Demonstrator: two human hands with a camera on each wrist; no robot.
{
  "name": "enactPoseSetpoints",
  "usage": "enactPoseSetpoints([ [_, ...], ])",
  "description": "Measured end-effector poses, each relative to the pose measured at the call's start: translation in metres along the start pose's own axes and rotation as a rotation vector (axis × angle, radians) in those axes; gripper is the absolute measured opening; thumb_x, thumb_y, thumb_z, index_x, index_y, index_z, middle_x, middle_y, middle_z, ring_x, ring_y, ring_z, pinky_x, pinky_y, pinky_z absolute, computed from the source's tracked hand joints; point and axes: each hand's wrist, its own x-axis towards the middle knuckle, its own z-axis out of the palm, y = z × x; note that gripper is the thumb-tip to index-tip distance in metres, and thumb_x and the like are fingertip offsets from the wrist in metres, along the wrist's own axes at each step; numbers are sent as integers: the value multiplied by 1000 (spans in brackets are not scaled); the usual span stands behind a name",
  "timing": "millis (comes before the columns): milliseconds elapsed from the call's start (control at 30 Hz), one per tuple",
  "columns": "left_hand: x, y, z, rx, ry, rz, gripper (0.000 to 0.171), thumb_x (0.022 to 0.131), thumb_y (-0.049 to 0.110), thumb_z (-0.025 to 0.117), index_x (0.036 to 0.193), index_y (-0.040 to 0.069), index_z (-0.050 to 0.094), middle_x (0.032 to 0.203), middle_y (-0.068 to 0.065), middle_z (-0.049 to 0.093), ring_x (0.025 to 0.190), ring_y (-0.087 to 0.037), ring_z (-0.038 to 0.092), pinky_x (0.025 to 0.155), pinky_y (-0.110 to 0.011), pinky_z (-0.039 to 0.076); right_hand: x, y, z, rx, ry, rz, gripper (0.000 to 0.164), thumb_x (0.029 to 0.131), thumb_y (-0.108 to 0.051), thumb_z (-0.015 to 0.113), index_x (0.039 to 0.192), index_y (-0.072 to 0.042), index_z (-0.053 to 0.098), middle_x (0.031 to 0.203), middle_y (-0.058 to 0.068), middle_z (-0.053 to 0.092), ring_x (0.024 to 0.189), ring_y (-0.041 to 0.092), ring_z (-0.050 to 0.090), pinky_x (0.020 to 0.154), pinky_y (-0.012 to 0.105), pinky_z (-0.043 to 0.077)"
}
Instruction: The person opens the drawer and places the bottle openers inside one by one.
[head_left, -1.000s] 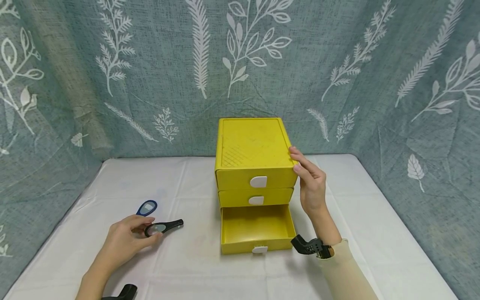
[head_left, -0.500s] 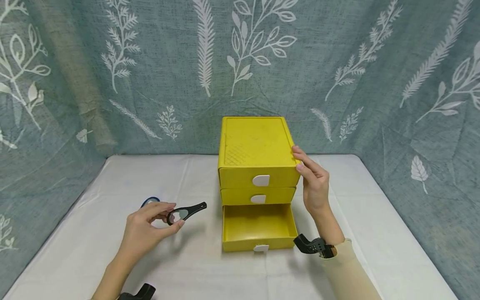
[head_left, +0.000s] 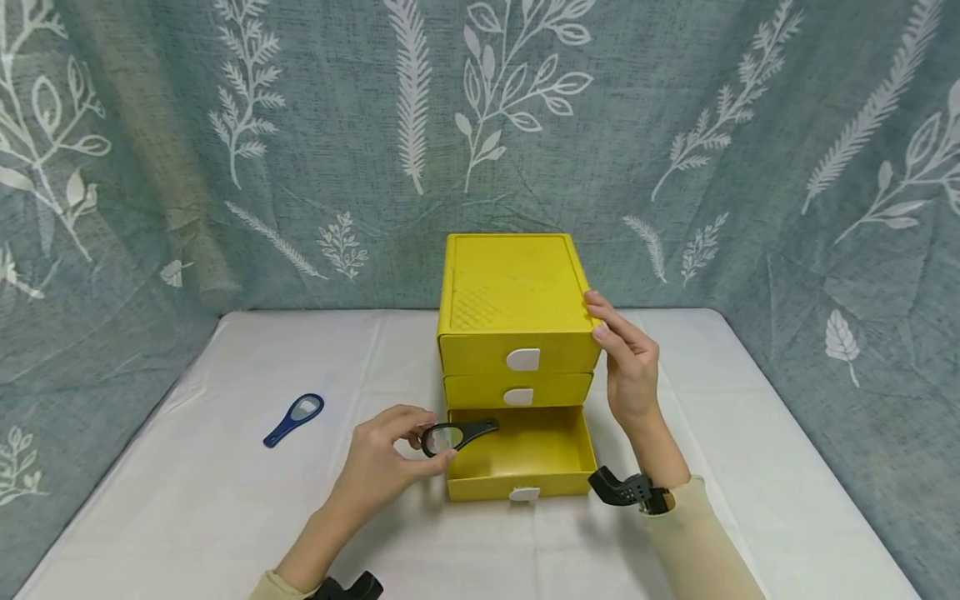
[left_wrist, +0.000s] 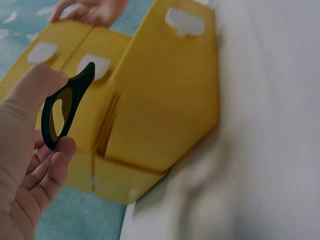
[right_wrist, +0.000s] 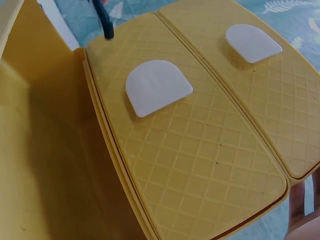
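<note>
A small black magnifying glass [head_left: 444, 439] is pinched by its round rim between the thumb and fingers of my left hand [head_left: 386, 454]. Its handle points right, over the left side of the pulled-out bottom drawer [head_left: 540, 454]. In the left wrist view the magnifying glass [left_wrist: 72, 102] shows in front of the yellow drawer fronts. My right hand [head_left: 630, 367] rests against the right side of the yellow drawer unit [head_left: 510, 283], fingertips at its top edge. The right wrist view shows the upper drawers' fronts with white handles [right_wrist: 157, 87] and part of the open drawer.
A blue magnifying glass [head_left: 294, 419] lies on the white-covered table [head_left: 225, 500], left of the unit. The two upper drawers are closed. A green patterned curtain [head_left: 337, 150] hangs behind and on both sides.
My left hand has lifted the black magnifying glass off the table and carried it right to the bottom drawer, uncovering the blue one. The right hand has kept its place on the unit.
</note>
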Motion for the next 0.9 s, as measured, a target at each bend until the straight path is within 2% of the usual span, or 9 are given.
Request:
enactPoseSetpoints([
  [167, 2, 2, 19, 0, 12, 36, 39, 67, 12, 90, 100, 0, 74, 94, -6, 68, 68, -11, 58, 56, -23, 51, 0, 0, 0, 5, -7, 11, 27, 96, -2, 59, 121, 4, 68, 133, 15, 59, 138, 32, 37, 114, 42, 24],
  [467, 9, 2, 40, -14, -31, 2, 40, 66, 16, 91, 97, -3, 74, 92, -10, 70, 69, -13, 59, 58, -25, 53, 0, 1, 0, 0, -8, 1, 27, 97, -2, 58, 121, 3, 68, 133, 15, 59, 138, 33, 37, 114, 43, 24],
  [700, 12, 6, 44, 70, -114, -55, 48, 67, 32, 92, 102, 4, 75, 93, 0, 69, 83, -17, 60, 68, -28, 52, 0, 2, -1, 3, -11, -5, 27, 97, 0, 57, 120, 3, 68, 133, 15, 59, 137, 33, 38, 114, 43, 24],
  [767, 13, 7, 43, 86, -110, -36, 49, 66, 33, 93, 103, 6, 75, 94, 1, 69, 88, -17, 59, 72, -30, 52, 0, 2, -2, 3, -12, -3, 27, 96, 1, 57, 120, 3, 68, 133, 15, 59, 138, 33, 37, 114, 43, 24],
  [900, 13, 5, 36, 40, -51, 14, 45, 66, 26, 94, 102, 7, 74, 98, 0, 70, 91, -16, 58, 71, -29, 53, 0, 2, -2, -3, -11, -5, 27, 97, 0, 57, 120, 2, 69, 133, 15, 59, 137, 33, 37, 114, 43, 23],
])
